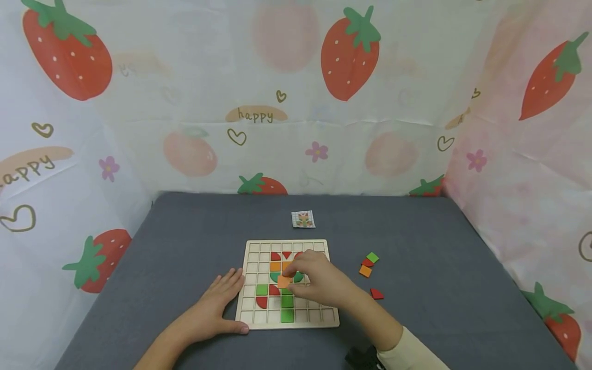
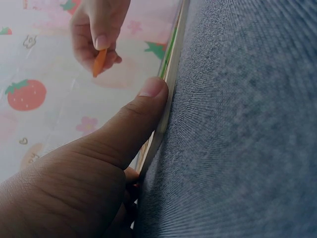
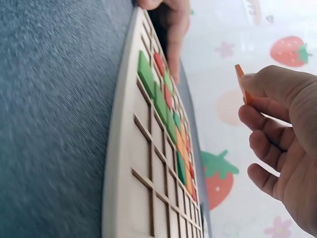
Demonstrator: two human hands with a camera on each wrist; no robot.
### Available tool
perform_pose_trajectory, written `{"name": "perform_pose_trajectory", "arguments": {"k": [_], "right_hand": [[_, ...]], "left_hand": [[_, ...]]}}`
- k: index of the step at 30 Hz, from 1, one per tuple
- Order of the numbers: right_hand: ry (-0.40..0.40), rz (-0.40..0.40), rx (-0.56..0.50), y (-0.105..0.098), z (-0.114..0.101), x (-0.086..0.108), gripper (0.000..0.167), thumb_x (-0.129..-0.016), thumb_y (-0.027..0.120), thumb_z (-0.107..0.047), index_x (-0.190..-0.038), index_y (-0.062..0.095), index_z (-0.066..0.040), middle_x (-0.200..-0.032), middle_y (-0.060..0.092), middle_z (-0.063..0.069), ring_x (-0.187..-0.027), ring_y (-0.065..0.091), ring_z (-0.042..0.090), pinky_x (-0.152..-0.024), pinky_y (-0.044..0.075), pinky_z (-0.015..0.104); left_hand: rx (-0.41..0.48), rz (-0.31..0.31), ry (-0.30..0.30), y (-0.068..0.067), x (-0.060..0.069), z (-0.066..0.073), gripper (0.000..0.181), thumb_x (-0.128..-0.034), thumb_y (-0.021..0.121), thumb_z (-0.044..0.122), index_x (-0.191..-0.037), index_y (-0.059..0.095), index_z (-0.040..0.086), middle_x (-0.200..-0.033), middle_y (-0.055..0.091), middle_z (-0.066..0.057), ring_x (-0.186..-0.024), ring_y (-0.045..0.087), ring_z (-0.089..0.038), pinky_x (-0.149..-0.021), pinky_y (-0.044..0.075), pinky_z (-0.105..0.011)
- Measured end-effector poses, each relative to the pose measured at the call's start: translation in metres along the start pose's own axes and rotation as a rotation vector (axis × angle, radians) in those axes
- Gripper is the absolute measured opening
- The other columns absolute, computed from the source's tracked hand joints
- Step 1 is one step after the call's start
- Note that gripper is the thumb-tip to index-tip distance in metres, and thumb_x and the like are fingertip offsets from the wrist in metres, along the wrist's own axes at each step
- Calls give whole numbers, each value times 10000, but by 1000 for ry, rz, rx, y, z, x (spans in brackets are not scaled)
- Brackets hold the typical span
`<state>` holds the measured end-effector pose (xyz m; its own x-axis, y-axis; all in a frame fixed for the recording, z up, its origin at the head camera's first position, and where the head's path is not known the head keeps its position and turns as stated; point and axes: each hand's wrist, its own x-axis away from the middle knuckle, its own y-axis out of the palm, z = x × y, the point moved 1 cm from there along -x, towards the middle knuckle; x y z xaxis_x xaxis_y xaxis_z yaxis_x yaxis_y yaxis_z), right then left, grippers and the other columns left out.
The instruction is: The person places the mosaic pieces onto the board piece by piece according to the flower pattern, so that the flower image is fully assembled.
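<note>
A wooden grid board point(image 1: 314, 317) lies on the dark cloth with red, orange and green tiles set in several of its cells. Above its middle my right hand point(image 1: 319, 277) pinches an orange square tile point(image 1: 283, 281) between thumb and fingers. The right wrist view shows that orange tile point(image 3: 242, 85) edge-on, held apart from the board point(image 3: 119, 148). At the board's left edge my left hand point(image 1: 217, 306) rests with fingers spread and extended. Its thumb point(image 2: 153, 89) touches the board's near side in the left wrist view.
Right of the board lie a loose green tile point(image 1: 372, 257), an orange tile point(image 1: 365, 271), a red piece point(image 1: 367, 262) and another red piece point(image 1: 376, 294). A small printed pattern card point(image 1: 303, 219) lies behind the board. A strawberry-print cloth point(image 1: 287, 154) hangs around the table.
</note>
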<state>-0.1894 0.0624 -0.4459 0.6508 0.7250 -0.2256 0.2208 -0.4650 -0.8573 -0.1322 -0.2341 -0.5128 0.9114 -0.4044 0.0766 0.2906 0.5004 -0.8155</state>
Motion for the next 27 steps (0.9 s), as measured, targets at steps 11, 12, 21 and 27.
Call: {"name": "perform_pose_trajectory", "arguments": {"k": [11, 12, 21, 27], "right_hand": [[53, -82, 33, 22, -6, -4, 176, -910, 768, -279, -1084, 776, -258, -1042, 686, -157, -1039, 570, 37, -996, 449, 392], [55, -87, 41, 24, -7, -4, 177, -906, 771, -277, -1082, 780, -259, -1034, 689, -159, -1031, 571, 38, -982, 449, 384], [15, -96, 168, 40, -6, -5, 190, -882, 800, -361, -1057, 795, -287, -1016, 678, -161, -995, 552, 59, -906, 422, 339], [0, -97, 232, 47, -6, -3, 219, -873, 804, -422, -1052, 790, -296, -993, 649, -166, -963, 522, 61, -813, 379, 288]], "left_hand": [[-3, 18, 13, 2, 1, -2, 1257, -697, 769, 761, -1616, 285, 52, -1710, 187, -78, -1595, 89, -305, -1277, 54, -567], [-4, 18, 13, 2, 0, -3, 1257, -696, 767, 764, -1615, 287, 53, -1710, 188, -77, -1595, 89, -304, -1277, 55, -566], [-4, 5, 10, 2, 1, -2, 1267, -692, 747, 785, -1615, 286, 49, -1710, 184, -84, -1594, 86, -316, -1276, 55, -574], [-2, 8, 12, 0, 2, -1, 1260, -697, 753, 775, -1613, 288, 46, -1709, 184, -88, -1594, 86, -317, -1275, 56, -576]]}}
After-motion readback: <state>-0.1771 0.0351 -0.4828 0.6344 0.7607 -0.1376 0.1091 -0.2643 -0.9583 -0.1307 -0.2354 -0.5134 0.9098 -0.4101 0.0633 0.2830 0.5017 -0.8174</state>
